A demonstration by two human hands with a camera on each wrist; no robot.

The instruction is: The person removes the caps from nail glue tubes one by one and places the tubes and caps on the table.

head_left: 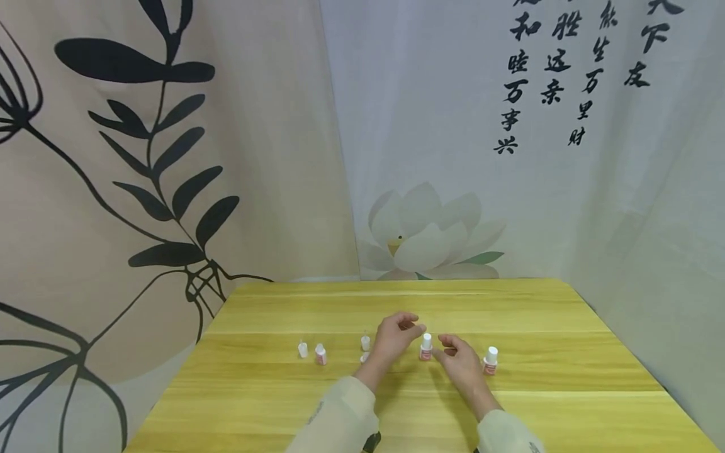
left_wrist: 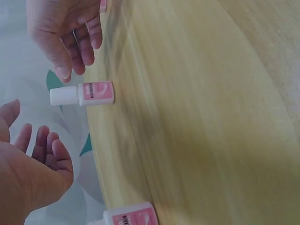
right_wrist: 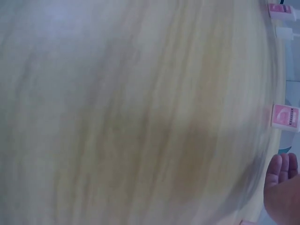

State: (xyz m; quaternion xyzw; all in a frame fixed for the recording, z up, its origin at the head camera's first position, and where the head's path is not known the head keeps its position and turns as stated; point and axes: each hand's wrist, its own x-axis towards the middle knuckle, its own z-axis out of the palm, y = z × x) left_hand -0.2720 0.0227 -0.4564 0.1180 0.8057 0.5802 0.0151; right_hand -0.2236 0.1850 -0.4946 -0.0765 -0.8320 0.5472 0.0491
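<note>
A small white bottle with a pink label and a white cap (head_left: 426, 347) stands upright on the wooden table, between the two hands. My left hand (head_left: 394, 338) is just left of it, fingers loosely bent and holding nothing. On its other side my right hand (head_left: 460, 363) has its thumb and fingers apart, close to the bottle; in the left wrist view a small gap shows between the fingertips and that bottle (left_wrist: 96, 93). Another capped bottle (head_left: 490, 361) stands right of the right hand. Partly behind the left wrist is a white item (head_left: 364, 357), mostly hidden.
To the left, a bottle with a pink label (head_left: 321, 354) stands beside a white cap (head_left: 303, 350) with a thin stem pointing up. A similar white cap (head_left: 365, 343) is near the left forearm. A printed curtain (head_left: 283, 157) hangs behind the table (head_left: 566, 402).
</note>
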